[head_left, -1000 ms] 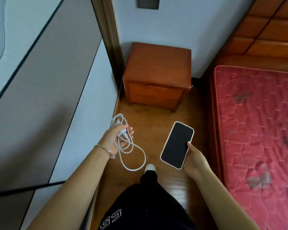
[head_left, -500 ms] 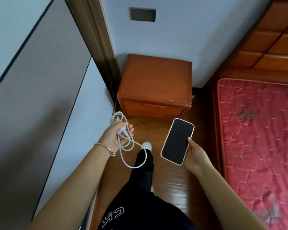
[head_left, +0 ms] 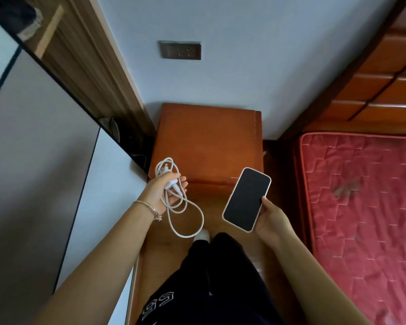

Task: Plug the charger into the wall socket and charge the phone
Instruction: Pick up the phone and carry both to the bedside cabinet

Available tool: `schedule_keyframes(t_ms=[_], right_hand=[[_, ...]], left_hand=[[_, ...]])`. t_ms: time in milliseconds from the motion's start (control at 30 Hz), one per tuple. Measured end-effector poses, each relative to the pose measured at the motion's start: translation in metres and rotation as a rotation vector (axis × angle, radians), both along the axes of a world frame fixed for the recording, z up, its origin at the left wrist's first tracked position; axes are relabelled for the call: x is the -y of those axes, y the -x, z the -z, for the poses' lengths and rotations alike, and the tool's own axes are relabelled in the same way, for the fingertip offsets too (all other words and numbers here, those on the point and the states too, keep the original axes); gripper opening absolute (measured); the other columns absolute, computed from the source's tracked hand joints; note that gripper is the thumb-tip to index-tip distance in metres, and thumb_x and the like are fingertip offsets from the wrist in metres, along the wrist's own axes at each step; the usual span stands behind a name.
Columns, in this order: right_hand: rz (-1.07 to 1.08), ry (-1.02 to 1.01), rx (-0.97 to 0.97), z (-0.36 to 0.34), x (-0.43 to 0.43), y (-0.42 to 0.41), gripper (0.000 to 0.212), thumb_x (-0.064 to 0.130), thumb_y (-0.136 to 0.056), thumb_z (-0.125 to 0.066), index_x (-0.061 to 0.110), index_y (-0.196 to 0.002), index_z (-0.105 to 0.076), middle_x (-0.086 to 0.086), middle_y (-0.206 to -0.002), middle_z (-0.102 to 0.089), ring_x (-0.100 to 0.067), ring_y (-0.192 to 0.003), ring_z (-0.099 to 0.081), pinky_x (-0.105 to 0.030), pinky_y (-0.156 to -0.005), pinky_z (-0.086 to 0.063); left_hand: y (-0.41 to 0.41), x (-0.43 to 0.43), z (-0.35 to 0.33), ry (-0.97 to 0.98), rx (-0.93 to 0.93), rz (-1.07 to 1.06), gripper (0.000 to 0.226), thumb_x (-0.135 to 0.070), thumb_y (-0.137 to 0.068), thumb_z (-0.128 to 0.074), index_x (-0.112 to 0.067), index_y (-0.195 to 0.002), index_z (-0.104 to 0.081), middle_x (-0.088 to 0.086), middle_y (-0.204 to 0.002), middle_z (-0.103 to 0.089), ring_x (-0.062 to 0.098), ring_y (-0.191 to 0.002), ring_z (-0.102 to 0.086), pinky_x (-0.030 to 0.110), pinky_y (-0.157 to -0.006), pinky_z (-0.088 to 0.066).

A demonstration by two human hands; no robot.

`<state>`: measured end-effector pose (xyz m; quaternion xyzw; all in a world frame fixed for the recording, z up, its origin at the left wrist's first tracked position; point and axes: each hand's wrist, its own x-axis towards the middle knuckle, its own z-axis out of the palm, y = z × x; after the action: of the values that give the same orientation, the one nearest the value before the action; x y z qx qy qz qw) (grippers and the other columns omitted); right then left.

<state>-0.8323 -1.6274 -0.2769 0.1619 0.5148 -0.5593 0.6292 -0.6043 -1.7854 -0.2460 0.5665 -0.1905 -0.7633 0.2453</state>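
Observation:
My left hand (head_left: 161, 191) grips a white charger (head_left: 171, 183) with its coiled white cable (head_left: 188, 214) hanging in loops below the palm. My right hand (head_left: 271, 218) holds a phone (head_left: 246, 199) with a dark screen and pale case, tilted, screen up. A grey wall socket (head_left: 180, 50) is set in the white wall above a brown wooden nightstand (head_left: 209, 141). Both hands hover at the nightstand's near edge, well below the socket.
A wardrobe with grey and white panels (head_left: 40, 174) stands close on the left. A bed with a red mattress (head_left: 366, 207) and wooden headboard (head_left: 384, 78) fills the right. I stand on a narrow strip of wooden floor (head_left: 159, 242) between them.
I have walked closer to the nightstand and wall. The socket has come down into fuller view. Both hands keep the same hold on charger and phone.

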Motion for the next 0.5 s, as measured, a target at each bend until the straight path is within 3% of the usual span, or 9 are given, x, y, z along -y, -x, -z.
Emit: schedule_keyframes(t_ms=[200,333,500], right_hand=[[0.021,0.02,0.03,0.005,0.059,0.034,0.031,0.024,-0.099,-0.041,0.008,-0.119,-0.058,-0.012,-0.09,-0.076,-0.029,-0.081,-0.074,-0.041,-0.057,-0.058],[0.007,0.013,0.034,0.012,0.097,0.061,0.027,0.021,-0.099,-0.041,0.009,-0.11,-0.062,-0.01,-0.086,-0.076,-0.027,-0.08,-0.074,-0.041,-0.062,-0.058],[0.0,-0.044,-0.004,0.025,0.138,0.094,0.026,0.016,-0.099,-0.039,0.009,-0.103,-0.064,-0.01,-0.085,-0.072,-0.026,-0.088,-0.067,-0.047,-0.09,-0.05]], left_hand=[[0.037,0.057,0.002,0.009,-0.012,-0.001,0.011,-0.015,-0.088,-0.057,-0.009,-0.089,-0.066,0.006,-0.08,-0.074,0.017,-0.079,-0.073,0.031,-0.069,-0.059],[0.061,0.089,0.011,0.01,0.028,-0.023,0.009,-0.013,-0.086,-0.06,-0.007,-0.088,-0.067,0.007,-0.084,-0.074,0.02,-0.087,-0.071,0.035,-0.076,-0.057],[0.089,0.122,0.023,0.0,0.088,-0.01,0.007,-0.013,-0.084,-0.063,-0.01,-0.085,-0.068,0.004,-0.08,-0.075,0.017,-0.083,-0.072,0.032,-0.069,-0.057]])
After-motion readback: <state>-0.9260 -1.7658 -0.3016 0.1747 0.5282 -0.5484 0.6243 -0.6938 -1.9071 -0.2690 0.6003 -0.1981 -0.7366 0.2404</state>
